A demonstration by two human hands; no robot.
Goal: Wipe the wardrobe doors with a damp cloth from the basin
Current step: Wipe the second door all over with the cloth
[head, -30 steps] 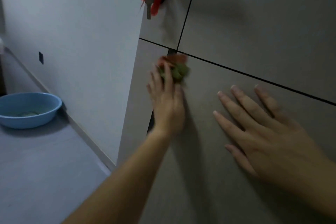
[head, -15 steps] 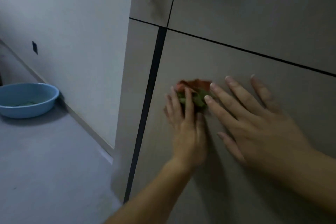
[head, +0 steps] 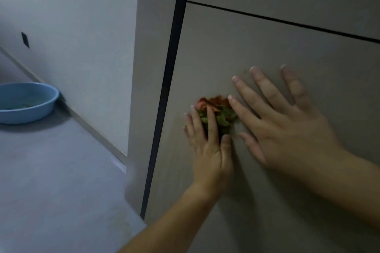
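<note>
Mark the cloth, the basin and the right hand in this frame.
cloth (head: 223, 118), head view, on its green folds.
basin (head: 28, 116), head view, on its outer blue wall.
right hand (head: 287, 129), head view, on the back of the hand.

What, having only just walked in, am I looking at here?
A person is wiping a wardrobe door. The left hand presses a crumpled red-and-green cloth against the door, and the right hand lies flat on it just beside the cloth. A blue basin sits on the floor by the wall.

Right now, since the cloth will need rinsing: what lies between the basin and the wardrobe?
Only bare grey floor, in the head view, from basin to wardrobe.
</note>
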